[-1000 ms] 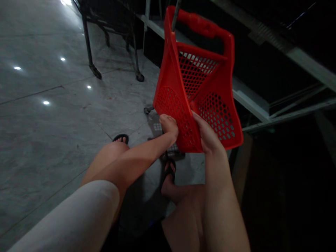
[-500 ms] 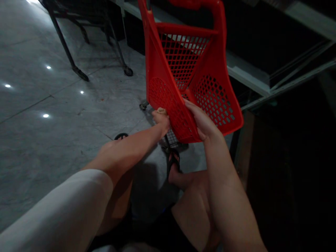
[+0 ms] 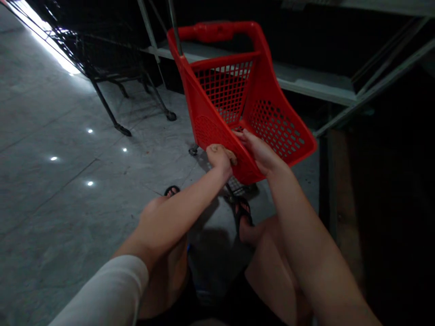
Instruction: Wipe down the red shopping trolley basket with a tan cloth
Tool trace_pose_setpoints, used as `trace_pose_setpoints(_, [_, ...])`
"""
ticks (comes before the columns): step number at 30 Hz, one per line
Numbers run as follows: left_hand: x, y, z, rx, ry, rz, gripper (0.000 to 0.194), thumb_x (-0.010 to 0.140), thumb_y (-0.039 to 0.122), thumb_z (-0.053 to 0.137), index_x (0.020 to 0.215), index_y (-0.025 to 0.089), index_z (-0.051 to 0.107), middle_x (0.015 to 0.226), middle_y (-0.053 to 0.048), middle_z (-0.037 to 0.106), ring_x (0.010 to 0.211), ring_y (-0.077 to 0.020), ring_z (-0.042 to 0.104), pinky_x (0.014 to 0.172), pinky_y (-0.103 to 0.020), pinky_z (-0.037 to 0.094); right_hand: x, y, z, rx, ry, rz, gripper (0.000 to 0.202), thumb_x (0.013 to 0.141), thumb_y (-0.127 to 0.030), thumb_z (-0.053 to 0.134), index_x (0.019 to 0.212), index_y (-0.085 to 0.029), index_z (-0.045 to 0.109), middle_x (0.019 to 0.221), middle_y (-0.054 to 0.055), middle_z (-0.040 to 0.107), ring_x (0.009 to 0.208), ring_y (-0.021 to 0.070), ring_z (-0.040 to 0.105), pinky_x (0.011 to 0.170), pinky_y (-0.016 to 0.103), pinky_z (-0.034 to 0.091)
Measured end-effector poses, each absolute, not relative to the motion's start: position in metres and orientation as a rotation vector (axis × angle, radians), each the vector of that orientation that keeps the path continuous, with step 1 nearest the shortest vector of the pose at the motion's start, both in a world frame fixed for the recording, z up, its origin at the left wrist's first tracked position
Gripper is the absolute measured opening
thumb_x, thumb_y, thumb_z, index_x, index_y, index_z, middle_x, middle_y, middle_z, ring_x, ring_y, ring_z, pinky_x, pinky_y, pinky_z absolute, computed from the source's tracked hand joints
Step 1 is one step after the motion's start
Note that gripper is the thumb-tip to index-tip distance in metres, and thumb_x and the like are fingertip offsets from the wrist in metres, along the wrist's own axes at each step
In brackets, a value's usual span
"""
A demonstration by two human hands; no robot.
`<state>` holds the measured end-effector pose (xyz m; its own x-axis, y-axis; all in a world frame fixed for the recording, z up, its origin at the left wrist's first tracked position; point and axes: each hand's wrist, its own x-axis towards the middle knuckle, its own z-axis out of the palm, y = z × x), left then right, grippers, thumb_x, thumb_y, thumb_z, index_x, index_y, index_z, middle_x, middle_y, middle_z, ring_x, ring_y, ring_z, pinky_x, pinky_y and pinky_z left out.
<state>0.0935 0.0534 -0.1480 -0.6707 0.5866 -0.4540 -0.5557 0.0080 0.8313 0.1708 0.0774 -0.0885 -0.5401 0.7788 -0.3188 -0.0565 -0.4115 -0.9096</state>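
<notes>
A red plastic shopping cart (image 3: 285, 131) with perforated walls stands in front of me, its handle at the far end. My left hand (image 3: 220, 158) is closed on a crumpled tan cloth (image 3: 231, 156) and presses it against the outside of the cart's left wall. Over the top edge of that same wall reaches my right hand (image 3: 256, 147). Its fingers are stretched out along the inner face, and I see nothing held in them.
Dark metal frames on wheels (image 3: 108, 108) stand on the grey tiled floor at upper left. Pale shelving (image 3: 316, 88) runs behind the cart to the right. My sandalled feet (image 3: 243, 210) are just below the cart.
The view has shifted, showing more of the cart's handle. My left hand has moved along the outer wall toward its near edge, with more of the cloth showing. My right hand's fingers show more.
</notes>
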Motion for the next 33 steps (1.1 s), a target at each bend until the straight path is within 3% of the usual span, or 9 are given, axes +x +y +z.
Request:
trace_pose_setpoints(2, [0.085,0.064,-0.13,0.041,1.485,1.826,0.02,0.096,0.008,0.037,0.085,0.025,0.037,0.054,0.011,0.034,0.04,-0.0078,0.038,0.048,-0.018,0.034,0.173,0.078,-0.088,-1.05,-1.209,2.019,0.043,0.101,-0.053,0.046,0.114,-0.024,0.075,0.112,0.006,0.081,0.111,0.0245,0.075,0.103,0.045,0.059])
trace_pose_setpoints(5, [0.092,0.054,-0.114,0.176,1.554,1.935,0.02,0.092,0.004,0.043,0.086,0.024,0.041,0.067,0.007,0.046,0.054,-0.007,0.049,0.059,-0.018,0.043,0.173,0.08,-0.089,-1.04,-1.164,2.037,0.045,0.105,-0.047,0.039,0.111,-0.022,0.075,0.111,0.008,0.081,0.11,0.0227,0.075,0.106,0.043,0.057])
trace_pose_setpoints(10, [0.102,0.017,-0.106,0.747,1.516,1.946,0.01,0.094,0.015,0.052,0.093,0.025,0.047,0.088,0.001,0.057,0.085,-0.0127,0.062,0.079,-0.023,0.052,0.167,0.078,-0.09,-0.952,-1.15,1.993,0.04,0.098,-0.055,0.054,0.115,-0.024,0.074,0.109,0.007,0.081,0.113,0.0254,0.073,0.106,0.046,0.057])
trace_pose_setpoints(13, [0.088,0.013,-0.094,1.167,1.412,1.997,0.006,0.097,0.028,0.056,0.098,0.025,0.051,0.102,-0.002,0.062,0.104,-0.0174,0.065,0.096,-0.03,0.052,0.166,0.072,-0.085,-0.82,-1.18,1.909,0.033,0.096,-0.05,0.061,0.116,-0.027,0.073,0.112,0.002,0.079,0.121,0.022,0.069,0.112,0.041,0.052])
trace_pose_setpoints(18, [0.072,0.019,-0.078,1.79,1.281,1.75,0.038,0.106,0.056,0.037,0.127,0.031,0.057,0.137,-0.004,0.063,0.137,-0.0249,0.056,0.119,-0.043,0.041,0.174,0.06,-0.076,-0.726,-1.164,1.694,0.023,0.097,-0.039,0.054,0.112,-0.029,0.069,0.113,-0.003,0.077,0.125,0.0192,0.065,0.109,0.037,0.053])
trace_pose_setpoints(23, [0.076,0.02,-0.083,2.092,1.409,1.46,0.061,0.104,0.066,0.034,0.157,0.035,0.033,0.162,-0.006,0.044,0.151,-0.0279,0.043,0.121,-0.046,0.037,0.216,0.068,-0.072,-0.947,-1.122,1.065,0.019,0.089,-0.025,0.057,0.107,-0.029,0.062,0.119,-0.003,0.071,0.121,0.0189,0.064,0.11,0.035,0.05])
trace_pose_setpoints(25, [0.076,0.022,-0.088,2.211,1.461,1.289,0.065,0.103,0.065,0.038,0.159,0.032,0.031,0.164,-0.009,0.042,0.152,-0.029,0.041,0.119,-0.047,0.037,0.248,0.077,-0.077,-1.081,-1.056,0.734,0.026,0.084,-0.021,0.059,0.109,-0.029,0.059,0.121,0.0,0.067,0.124,0.0204,0.062,0.111,0.036,0.048])
trace_pose_setpoints(28, [0.071,0.029,-0.093,2.465,1.442,0.869,0.053,0.104,0.059,0.041,0.146,0.028,0.054,0.152,-0.011,0.057,0.144,-0.0314,0.049,0.119,-0.052,0.031,0.298,0.094,-0.098,-1.301,-0.883,0.441,0.032,0.08,-0.017,0.053,0.11,-0.029,0.056,0.125,0.002,0.061,0.13,0.0223,0.057,0.11,0.039,0.049])
trace_pose_setpoints(33, [0.07,0.039,-0.096,2.651,1.446,0.568,0.037,0.104,0.047,0.044,0.11,0.03,0.076,0.116,-0.006,0.078,0.117,-0.0302,0.061,0.11,-0.053,0.03,0.327,0.112,-0.146,-1.475,-0.712,0.646,0.023,0.074,-0.022,0.055,0.095,-0.027,0.049,0.103,0.002,0.062,0.102,0.02,0.065,0.089,0.036,0.056])
